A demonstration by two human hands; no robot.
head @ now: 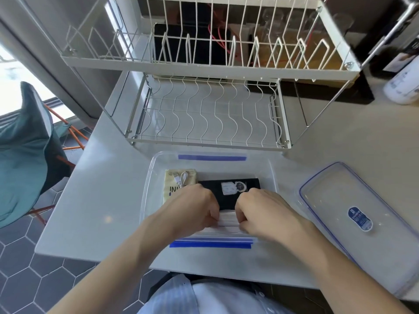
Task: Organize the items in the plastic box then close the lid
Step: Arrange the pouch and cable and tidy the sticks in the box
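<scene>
Inside the plastic box [148,177], left hand [192,206] and right hand [264,210] pinch a white packet [227,220].

The clear plastic box [149,177] sits open before the dish rack [208,114]; its lid [353,214] lies flat just right of it.

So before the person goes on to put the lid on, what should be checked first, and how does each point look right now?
1. Lid within reach: ok, it lies on the table to the right of the plastic box.
2. Hands free to take the lid: not ok, the left hand and right hand both pinch a white folded item inside the box.
3. Items lying flat: ok for the black pouch and the beige packet with its white cable.
4. Nothing sticking above the rim: cannot tell.
5. Rim free of stray items: ok on the far side; the near side is partly hidden.
</scene>
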